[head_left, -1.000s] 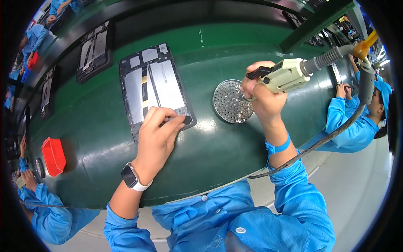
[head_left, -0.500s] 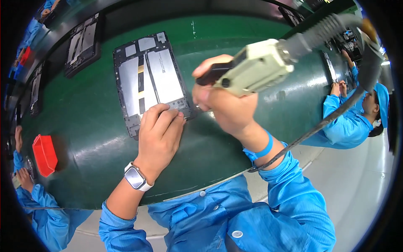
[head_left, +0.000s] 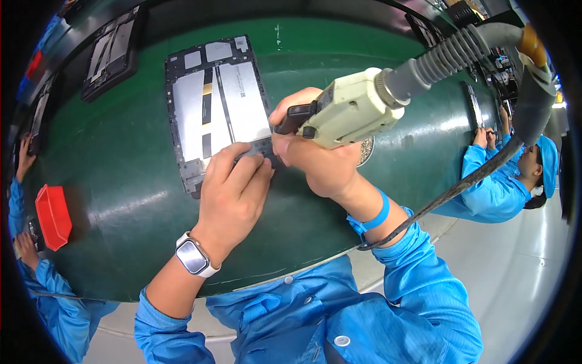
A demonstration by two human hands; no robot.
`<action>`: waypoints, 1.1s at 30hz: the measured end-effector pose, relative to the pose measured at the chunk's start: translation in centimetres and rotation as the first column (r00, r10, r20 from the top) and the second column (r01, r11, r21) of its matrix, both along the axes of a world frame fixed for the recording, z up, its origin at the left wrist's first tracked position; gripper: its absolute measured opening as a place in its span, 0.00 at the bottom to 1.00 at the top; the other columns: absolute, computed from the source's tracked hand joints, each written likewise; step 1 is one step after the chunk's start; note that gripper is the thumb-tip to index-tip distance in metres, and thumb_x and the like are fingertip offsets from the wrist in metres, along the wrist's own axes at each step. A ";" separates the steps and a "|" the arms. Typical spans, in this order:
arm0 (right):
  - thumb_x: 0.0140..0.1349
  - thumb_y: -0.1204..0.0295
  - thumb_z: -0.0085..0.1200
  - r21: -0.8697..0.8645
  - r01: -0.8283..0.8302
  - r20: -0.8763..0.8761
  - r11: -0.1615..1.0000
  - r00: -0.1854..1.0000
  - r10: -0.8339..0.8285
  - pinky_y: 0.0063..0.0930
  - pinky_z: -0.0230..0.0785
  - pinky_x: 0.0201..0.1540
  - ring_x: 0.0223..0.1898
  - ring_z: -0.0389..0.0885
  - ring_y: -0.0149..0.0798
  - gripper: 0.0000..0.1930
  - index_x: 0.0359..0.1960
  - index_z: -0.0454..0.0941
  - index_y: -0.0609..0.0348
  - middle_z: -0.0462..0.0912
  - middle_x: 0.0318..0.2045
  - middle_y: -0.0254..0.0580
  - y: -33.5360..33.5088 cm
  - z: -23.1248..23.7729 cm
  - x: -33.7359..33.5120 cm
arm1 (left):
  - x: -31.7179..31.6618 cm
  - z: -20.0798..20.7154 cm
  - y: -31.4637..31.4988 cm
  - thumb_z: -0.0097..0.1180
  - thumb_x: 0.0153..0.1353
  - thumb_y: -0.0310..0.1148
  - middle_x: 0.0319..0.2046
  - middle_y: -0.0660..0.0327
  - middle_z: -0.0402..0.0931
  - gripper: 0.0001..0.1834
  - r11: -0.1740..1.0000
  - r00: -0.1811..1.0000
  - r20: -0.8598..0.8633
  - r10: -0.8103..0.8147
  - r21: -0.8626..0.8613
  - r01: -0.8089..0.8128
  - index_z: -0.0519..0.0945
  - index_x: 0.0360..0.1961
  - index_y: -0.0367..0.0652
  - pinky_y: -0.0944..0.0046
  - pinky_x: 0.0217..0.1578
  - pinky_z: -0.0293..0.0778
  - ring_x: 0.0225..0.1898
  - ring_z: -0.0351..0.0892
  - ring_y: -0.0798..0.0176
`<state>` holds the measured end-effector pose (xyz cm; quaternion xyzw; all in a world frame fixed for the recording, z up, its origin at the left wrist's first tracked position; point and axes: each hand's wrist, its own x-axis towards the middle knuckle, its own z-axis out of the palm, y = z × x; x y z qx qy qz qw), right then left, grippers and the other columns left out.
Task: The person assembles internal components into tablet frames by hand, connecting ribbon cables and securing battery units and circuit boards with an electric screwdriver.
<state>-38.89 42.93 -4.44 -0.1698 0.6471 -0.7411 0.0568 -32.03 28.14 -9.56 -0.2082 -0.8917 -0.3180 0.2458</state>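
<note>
An opened tablet (head_left: 239,91) lies on the green table, its silver battery panels, dark frame and ribbon strips showing. My left hand (head_left: 233,194) has its bent fingers pressed together on the tablet's lower edge, near the lower right corner. My right hand (head_left: 321,161) is closed around a cream electric screwdriver (head_left: 357,109) with a black lever and a grey ribbed hose. The screwdriver points down at the tablet's lower right corner, where its tip is hidden behind my hand. A bowl of small screws (head_left: 367,150) shows partly behind my right wrist.
The screwdriver's thick cable (head_left: 467,181) runs beside my right forearm. A red tray (head_left: 53,217) sits at the table's left side. Another opened tablet (head_left: 112,54) rests at the far left. Co-workers in blue work at the left and at the right (head_left: 497,176).
My right hand and the screwdriver have moved slightly left and down to the tablet's corner. The bowl of screws has come into sight. My left hand stays on the tablet's lower edge.
</note>
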 end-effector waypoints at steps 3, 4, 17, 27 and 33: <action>0.49 0.87 0.53 -0.002 0.019 -0.048 1.000 0.999 -0.019 0.21 0.66 0.24 0.23 0.74 0.26 0.14 0.40 0.76 0.66 0.78 0.24 0.37 0.1 0.4 -0.3 | -0.2 0.2 0.3 0.67 0.45 0.20 0.36 0.57 0.77 0.12 1.000 1.000 0.000 -0.003 -0.007 0.003 0.83 0.34 0.33 0.53 0.43 0.74 0.47 0.77 0.49; 0.49 0.87 0.53 -0.026 0.011 0.014 1.000 1.000 -0.011 0.21 0.66 0.24 0.23 0.75 0.26 0.15 0.41 0.77 0.66 0.78 0.25 0.37 0.1 0.6 -0.2 | -0.3 0.3 0.3 0.66 0.47 0.21 0.36 0.57 0.77 0.10 1.000 1.000 0.004 0.002 -0.013 -0.002 0.83 0.33 0.33 0.53 0.43 0.75 0.47 0.78 0.50; 0.48 0.85 0.51 -0.126 0.205 -0.019 0.971 0.978 -0.209 0.19 0.65 0.24 0.21 0.74 0.26 0.15 0.40 0.77 0.69 0.78 0.23 0.38 8.5 -0.9 -1.3 | 0.0 0.2 0.3 0.67 0.48 0.20 0.38 0.55 0.79 0.10 0.999 1.000 0.024 0.016 -0.029 -0.015 0.84 0.34 0.31 0.53 0.44 0.75 0.48 0.77 0.49; 0.48 0.83 0.51 -0.081 0.286 -0.017 0.955 0.957 -0.288 0.29 0.67 0.25 0.18 0.70 0.32 0.13 0.38 0.75 0.68 0.75 0.20 0.43 7.7 -1.2 -1.7 | 0.2 0.6 0.6 0.67 0.47 0.16 0.39 0.53 0.79 0.12 0.998 0.999 0.032 0.022 -0.054 -0.020 0.83 0.36 0.31 0.52 0.46 0.77 0.49 0.78 0.45; 0.48 0.84 0.51 -0.030 0.310 -0.077 0.950 0.947 -0.311 0.27 0.66 0.24 0.17 0.70 0.31 0.13 0.38 0.75 0.68 0.75 0.19 0.43 7.6 -1.3 -1.6 | 0.4 0.7 0.4 0.67 0.47 0.17 0.40 0.53 0.79 0.14 0.999 0.999 0.054 0.002 -0.055 0.001 0.83 0.38 0.31 0.51 0.47 0.76 0.50 0.78 0.45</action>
